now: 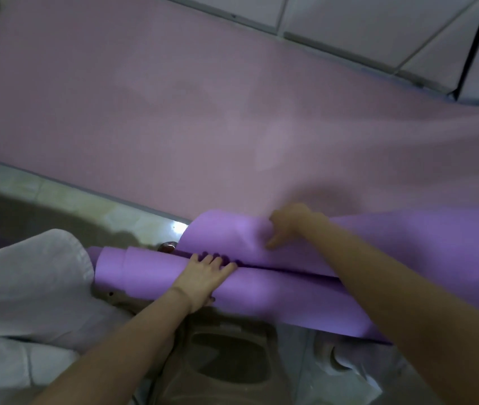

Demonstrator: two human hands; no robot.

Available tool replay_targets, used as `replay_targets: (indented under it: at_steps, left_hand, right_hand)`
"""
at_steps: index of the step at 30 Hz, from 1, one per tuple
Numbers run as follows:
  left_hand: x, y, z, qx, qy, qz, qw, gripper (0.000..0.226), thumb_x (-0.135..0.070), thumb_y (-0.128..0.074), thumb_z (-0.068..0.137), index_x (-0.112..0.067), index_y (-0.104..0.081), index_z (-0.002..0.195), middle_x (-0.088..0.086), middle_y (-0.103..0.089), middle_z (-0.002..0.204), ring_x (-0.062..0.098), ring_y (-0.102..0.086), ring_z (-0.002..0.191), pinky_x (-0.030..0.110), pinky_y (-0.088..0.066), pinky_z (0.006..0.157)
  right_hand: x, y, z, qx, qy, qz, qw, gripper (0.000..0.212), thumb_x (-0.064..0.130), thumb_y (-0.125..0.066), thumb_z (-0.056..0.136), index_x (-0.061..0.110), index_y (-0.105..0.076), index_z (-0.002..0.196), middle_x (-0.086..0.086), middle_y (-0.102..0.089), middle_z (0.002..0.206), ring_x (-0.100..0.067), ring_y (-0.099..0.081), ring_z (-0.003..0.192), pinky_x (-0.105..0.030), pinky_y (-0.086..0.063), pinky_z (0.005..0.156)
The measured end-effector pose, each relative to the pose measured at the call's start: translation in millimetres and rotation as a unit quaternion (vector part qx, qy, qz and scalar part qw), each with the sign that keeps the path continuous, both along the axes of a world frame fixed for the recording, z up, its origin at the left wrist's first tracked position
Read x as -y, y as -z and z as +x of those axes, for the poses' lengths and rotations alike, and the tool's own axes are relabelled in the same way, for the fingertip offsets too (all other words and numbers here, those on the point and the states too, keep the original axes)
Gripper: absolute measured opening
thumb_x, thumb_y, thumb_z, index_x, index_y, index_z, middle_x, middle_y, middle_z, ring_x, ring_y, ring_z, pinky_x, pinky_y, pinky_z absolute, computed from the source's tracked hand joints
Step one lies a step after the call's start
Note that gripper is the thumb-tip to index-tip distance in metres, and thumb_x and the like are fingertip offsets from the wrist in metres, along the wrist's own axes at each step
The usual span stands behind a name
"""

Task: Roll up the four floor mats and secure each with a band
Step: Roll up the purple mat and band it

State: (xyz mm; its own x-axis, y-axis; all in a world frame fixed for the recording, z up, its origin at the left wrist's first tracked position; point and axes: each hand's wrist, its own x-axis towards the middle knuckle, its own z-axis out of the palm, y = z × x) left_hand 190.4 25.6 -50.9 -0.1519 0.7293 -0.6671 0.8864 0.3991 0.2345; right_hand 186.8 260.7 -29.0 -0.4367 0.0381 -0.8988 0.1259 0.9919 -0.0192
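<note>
A long mat [174,97] lies flat across the floor, pink on top and purple underneath. Its near end [226,235] is turned over toward me, showing the purple side. Right in front of me lies a purple roll of mat [276,293], running from left to right. My left hand [203,276] rests on top of that roll with its fingers spread flat, fingertips at the seam. My right hand [288,223] is blurred; it holds the turned-over purple edge, fingers hooked over the fold. No band is in view.
White floor tiles [378,30] with dark grout show beyond the mat at the top right. A pale tiled strip [71,194] runs along the mat's near left edge. My light trouser leg [27,287] fills the lower left, and a sandal [226,361] sits below the roll.
</note>
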Motion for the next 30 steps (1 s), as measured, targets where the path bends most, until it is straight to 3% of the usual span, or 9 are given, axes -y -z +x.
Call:
replay_targets:
  at_steps: [3, 7, 12, 16, 19, 23, 25, 27, 30]
  left_hand:
    - [-6, -6, -7, -0.035, 0.005, 0.032, 0.999, 0.084, -0.034, -0.066, 0.083, -0.023, -0.016, 0.149, 0.01, -0.039, 0.137, 0.029, -0.041, 0.123, 0.04, -0.032, 0.097]
    - [-9, -21, -27, -0.101, 0.031, 0.111, 0.988, 0.1, -0.034, -0.089, 0.033, -0.019, -0.052, 0.125, 0.008, -0.065, 0.099, 0.026, -0.064, 0.083, 0.035, -0.048, 0.066]
    - [5, -30, -50, -0.146, -0.02, 0.154, 0.977, 0.103, -0.025, -0.084, 0.012, -0.02, -0.047, 0.108, 0.004, -0.065, 0.076, 0.024, -0.06, 0.057, 0.032, -0.045, 0.052]
    - [-3, -50, -60, -0.153, -0.052, 0.155, 0.975, 0.097, -0.03, -0.088, 0.014, -0.017, -0.063, 0.107, 0.007, -0.063, 0.075, 0.026, -0.06, 0.059, 0.034, -0.045, 0.054]
    - [-9, -60, -59, -0.147, -0.049, 0.152, 0.976, 0.088, -0.043, -0.089, 0.025, -0.02, -0.066, 0.107, 0.005, -0.064, 0.077, 0.024, -0.06, 0.062, 0.033, -0.043, 0.054]
    - [-7, -57, -41, -0.139, -0.008, 0.158, 0.978, 0.099, -0.047, -0.087, 0.02, -0.023, -0.05, 0.109, 0.001, -0.062, 0.074, 0.022, -0.059, 0.059, 0.03, -0.043, 0.052]
    - [-10, -62, -35, -0.137, -0.017, 0.144, 0.98, 0.095, -0.043, -0.087, 0.037, -0.021, -0.046, 0.12, 0.004, -0.065, 0.089, 0.024, -0.063, 0.074, 0.035, -0.046, 0.063]
    - [-15, -68, -34, -0.135, -0.042, 0.139, 0.98, 0.081, -0.038, -0.076, 0.067, -0.023, -0.037, 0.138, 0.006, -0.057, 0.116, 0.027, -0.056, 0.102, 0.039, -0.039, 0.082]
    - [-23, -69, -34, -0.165, -0.039, 0.126, 0.978, 0.074, -0.031, -0.064, 0.081, -0.025, -0.026, 0.144, 0.006, -0.046, 0.128, 0.027, -0.046, 0.115, 0.038, -0.032, 0.09]
  right_hand:
    - [12, -7, 8, -0.196, -0.056, 0.056, 0.977, 0.031, 0.034, -0.067, 0.08, 0.013, -0.066, 0.104, -0.009, -0.068, 0.108, -0.029, -0.063, 0.099, -0.031, -0.047, 0.076]
    - [3, -29, -6, -0.364, -0.052, 0.054, 0.928, 0.038, 0.017, -0.088, 0.025, 0.017, -0.06, 0.051, -0.001, -0.056, 0.052, -0.023, -0.055, 0.045, -0.017, -0.035, 0.038]
    - [31, -79, -41, -0.49, -0.097, 0.088, 0.862, 0.007, 0.012, -0.063, 0.052, 0.018, -0.06, 0.051, 0.001, -0.055, 0.057, -0.021, -0.057, 0.054, -0.021, -0.033, 0.04]
    - [49, -85, -46, -0.578, -0.139, 0.086, 0.799, 0.025, 0.01, -0.043, 0.07, 0.019, -0.065, 0.066, -0.002, -0.058, 0.069, -0.023, -0.049, 0.069, -0.033, -0.029, 0.059]
    - [44, -69, -37, -0.61, -0.15, 0.109, 0.77, 0.039, 0.007, -0.044, 0.076, 0.017, -0.069, 0.104, -0.01, -0.064, 0.093, -0.027, -0.045, 0.088, -0.039, -0.031, 0.078]
    - [48, -61, 2, -0.487, -0.079, 0.013, 0.87, 0.051, 0.019, -0.069, 0.08, 0.011, -0.056, 0.128, -0.016, -0.057, 0.121, -0.031, -0.058, 0.109, -0.041, -0.042, 0.093]
    - [57, -64, 36, -0.366, 0.008, -0.048, 0.929, 0.056, 0.043, -0.051, 0.092, 0.011, -0.043, 0.138, -0.012, -0.048, 0.132, -0.029, -0.049, 0.12, -0.039, -0.039, 0.098]
    - [62, -59, 66, -0.322, 0.089, -0.082, 0.939, 0.084, 0.069, -0.032, 0.085, 0.003, -0.044, 0.136, -0.016, -0.051, 0.132, -0.032, -0.052, 0.119, -0.04, -0.042, 0.098]
    - [57, -55, 90, -0.287, 0.041, -0.064, 0.955, 0.106, 0.068, -0.056, 0.074, -0.004, -0.025, 0.145, -0.022, -0.032, 0.148, -0.036, -0.034, 0.136, -0.042, -0.028, 0.112]
